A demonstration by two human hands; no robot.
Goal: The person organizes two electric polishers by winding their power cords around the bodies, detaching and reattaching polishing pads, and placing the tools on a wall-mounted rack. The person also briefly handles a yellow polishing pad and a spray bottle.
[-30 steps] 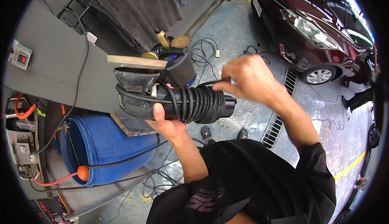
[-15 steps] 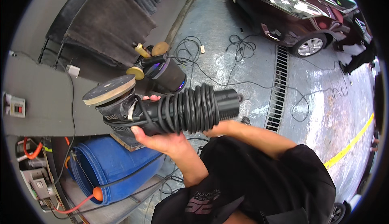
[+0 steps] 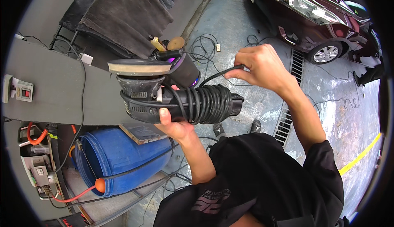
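Note:
My left hand (image 3: 177,127) is wrapped round the body of a black power sander (image 3: 141,108), held up in front of me with its round pad (image 3: 139,67) at the left end. A black power cord (image 3: 211,106) is coiled in many turns about the tool's handle. From the coil a length of cord rises to my right hand (image 3: 260,69), whose fingers are closed on it above and to the right of the tool. Part of my left hand's fingers is hidden behind the sander.
A blue barrel (image 3: 131,157) lies at the lower left. Behind the sander stands a dark bin (image 3: 186,73) with another tool and a bottle on top. Loose cables (image 3: 203,46) run over the floor. A floor drain (image 3: 296,67) and a dark red car (image 3: 316,17) are to the right.
My right hand has come up from behind the coil, pulling a length of cord away from it. The sander has moved right and tilted, its pad now nearly level.

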